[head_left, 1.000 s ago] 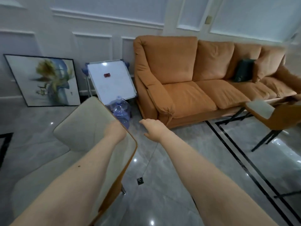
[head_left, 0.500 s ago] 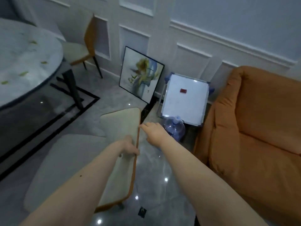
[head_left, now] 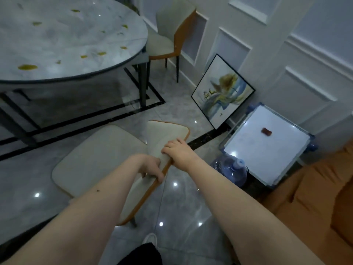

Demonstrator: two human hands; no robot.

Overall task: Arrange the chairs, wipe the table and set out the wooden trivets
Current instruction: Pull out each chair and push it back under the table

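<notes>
Chair (head_left: 99,161) stands on the floor, seat toward the table (head_left: 57,41), backrest top edge running away from the viewer. Left hand (head_left: 150,167) grips that edge with curled fingers; right hand (head_left: 179,152) lies over it just beyond, fingers bent across the top. Table lies up and left of both hands, spotted with yellow scraps. Second chair (head_left: 172,39) stands beside the table. No trivets visible.

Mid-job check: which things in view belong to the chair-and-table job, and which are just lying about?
Part of the job:
- near chair, top of its backrest gripped by left hand and right hand
- second chair by the wall
- round table, yellow spots on top

Lying about:
- framed picture
- whiteboard
- water bottle
- orange sofa
</notes>
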